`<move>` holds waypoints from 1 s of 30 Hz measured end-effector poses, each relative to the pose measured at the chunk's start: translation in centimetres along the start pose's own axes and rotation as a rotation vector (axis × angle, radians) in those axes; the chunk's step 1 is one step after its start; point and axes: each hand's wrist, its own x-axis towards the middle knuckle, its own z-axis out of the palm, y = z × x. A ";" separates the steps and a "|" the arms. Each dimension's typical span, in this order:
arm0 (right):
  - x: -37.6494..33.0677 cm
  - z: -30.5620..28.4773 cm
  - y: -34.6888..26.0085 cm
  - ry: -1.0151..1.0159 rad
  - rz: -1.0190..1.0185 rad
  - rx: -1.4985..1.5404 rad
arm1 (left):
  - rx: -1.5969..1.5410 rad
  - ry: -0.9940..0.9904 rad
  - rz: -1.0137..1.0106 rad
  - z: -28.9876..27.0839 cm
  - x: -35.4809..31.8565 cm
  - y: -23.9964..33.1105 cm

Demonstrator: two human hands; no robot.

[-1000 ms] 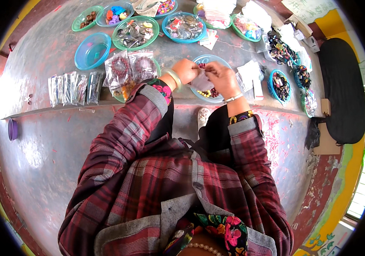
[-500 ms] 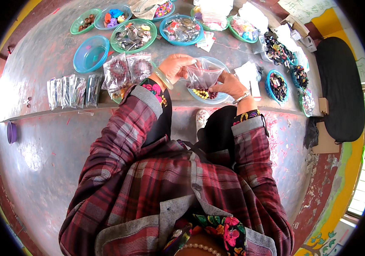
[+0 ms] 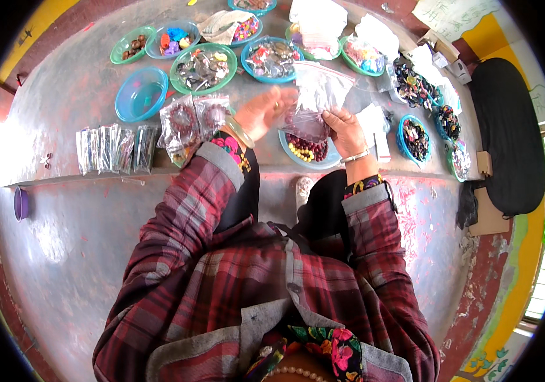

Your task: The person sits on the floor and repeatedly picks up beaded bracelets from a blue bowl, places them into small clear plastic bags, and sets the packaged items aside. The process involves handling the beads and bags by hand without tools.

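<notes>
Both hands were raised over a blue dish of dark red and yellow beads (image 3: pixel 307 149). The left hand (image 3: pixel 261 113) was partly curled, fingers pressed against the side of a clear plastic zip bag (image 3: pixel 315 102); the right hand (image 3: pixel 344 129) pinched the bag's lower edge between thumb and fingers. The bag hung between the two hands, directly above the dish, its mouth uppermost and some dark beads gathered in its bottom corner.

Assessment: the bag appeared thin, limp and slick, light except for its small load; it would likely sag and spill if gripped low, so a hold at the stiffer zip strip seems soundest.

Count: one bag in hand; two filled packets (image 3: pixel 191 124) just left of the left hand; beyond them a row of about five narrow packets (image 3: pixel 114 148). One empty blue bowl (image 3: pixel 140 94) stood further left. Some ten filled dishes ringed the far side; exact number uncertain.
</notes>
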 end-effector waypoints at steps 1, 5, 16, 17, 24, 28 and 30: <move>0.1 0.2 0.1 0.027 -0.019 0.098 | 0.056 -0.018 -0.032 0.4 0.1 0.2; 0.3 0.7 0.4 0.072 0.001 0.163 | 0.189 0.035 -0.158 2.7 -0.4 -0.2; 0.0 0.1 0.0 0.148 -0.131 0.189 | 0.371 0.098 -0.250 1.8 -0.5 -1.6; 0.2 -0.4 0.3 0.140 -0.128 0.226 | 0.362 0.085 -0.268 1.9 -0.5 -1.6; -1.0 1.8 -0.9 0.066 -0.182 0.193 | 0.304 0.042 -0.307 3.6 -0.4 -1.6; -1.1 1.0 -2.1 0.133 -0.424 0.058 | 0.395 0.101 -0.195 2.2 -0.5 -1.6; -1.9 1.1 -3.4 0.190 -0.538 -0.088 | 0.538 0.106 -0.138 2.1 -0.6 -1.0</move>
